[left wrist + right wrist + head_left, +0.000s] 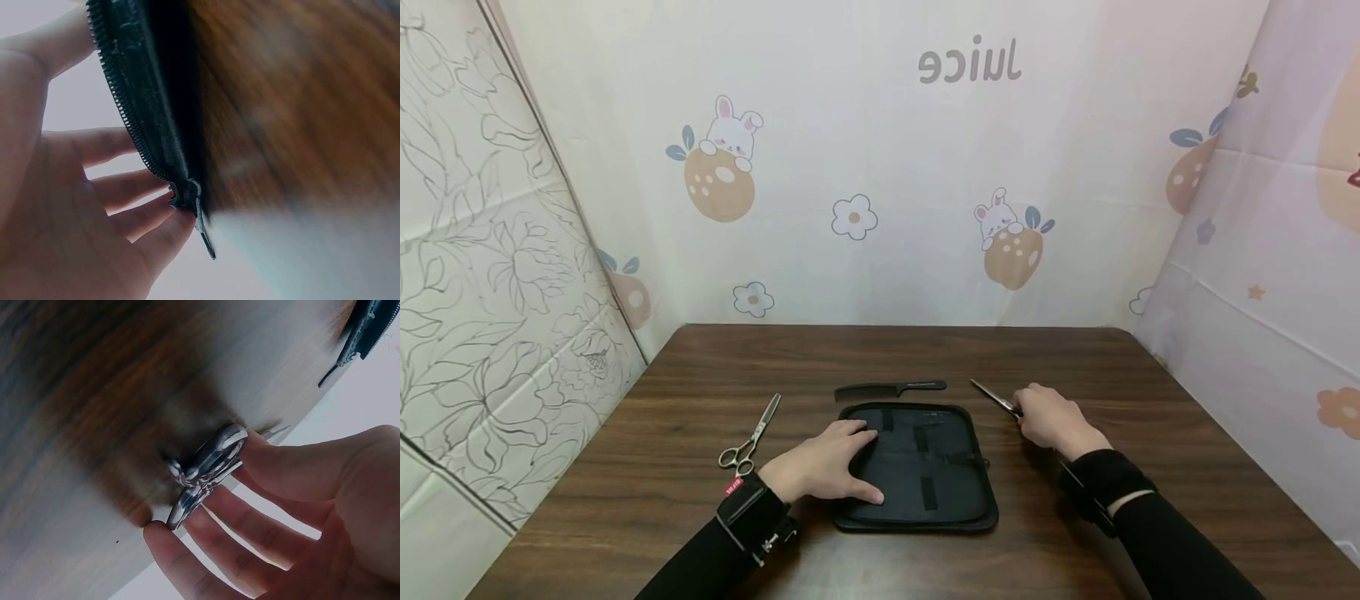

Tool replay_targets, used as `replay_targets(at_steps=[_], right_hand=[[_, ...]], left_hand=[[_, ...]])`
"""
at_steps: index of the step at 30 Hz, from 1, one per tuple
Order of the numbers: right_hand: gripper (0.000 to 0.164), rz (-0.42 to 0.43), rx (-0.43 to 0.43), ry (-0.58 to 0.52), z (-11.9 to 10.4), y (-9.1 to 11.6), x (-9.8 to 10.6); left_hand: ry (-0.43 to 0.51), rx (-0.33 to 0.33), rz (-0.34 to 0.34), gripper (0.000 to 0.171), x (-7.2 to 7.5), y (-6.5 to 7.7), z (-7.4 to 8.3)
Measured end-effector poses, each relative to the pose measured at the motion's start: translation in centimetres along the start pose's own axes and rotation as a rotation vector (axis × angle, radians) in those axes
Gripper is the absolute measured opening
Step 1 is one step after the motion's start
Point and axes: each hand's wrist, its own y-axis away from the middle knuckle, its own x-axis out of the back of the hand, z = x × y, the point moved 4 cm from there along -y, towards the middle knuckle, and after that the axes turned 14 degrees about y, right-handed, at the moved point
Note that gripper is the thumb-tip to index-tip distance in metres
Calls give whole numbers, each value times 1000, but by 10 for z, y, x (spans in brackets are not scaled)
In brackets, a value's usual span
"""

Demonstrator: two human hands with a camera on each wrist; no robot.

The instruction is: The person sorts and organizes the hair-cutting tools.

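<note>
A black zippered case [958, 492] lies unfolded on the table, with dark elastic loops across its lining. My left hand [823, 462] rests on its left side, fingers and thumb spread. In the left wrist view those fingers reach past the case's zippered edge [134, 125]. To the right of the case, my right hand [1060, 423] pinches a pair of silver scissors [996, 398] by the handle end, the blades pointing away to the upper left. Up close in the right wrist view, thumb and fingers meet the finger rings [215, 456], low over the tabletop.
A black comb [891, 388] lies just beyond the case. Another pair of silver scissors [760, 432] with a red tag [733, 486] lies left of it, near my left wrist. Printed curtains [865, 167] surround the brown wooden table [1045, 354] at the back and sides.
</note>
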Motion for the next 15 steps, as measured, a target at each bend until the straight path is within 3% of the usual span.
replay_targets(at_steps=[7, 15], right_hand=[[6, 8, 26, 40, -2, -1, 3], [12, -7, 50, 63, -4, -4, 3]], left_hand=[[6, 4, -2, 90, 0, -1, 0], [7, 4, -6, 89, 0, 1, 1]])
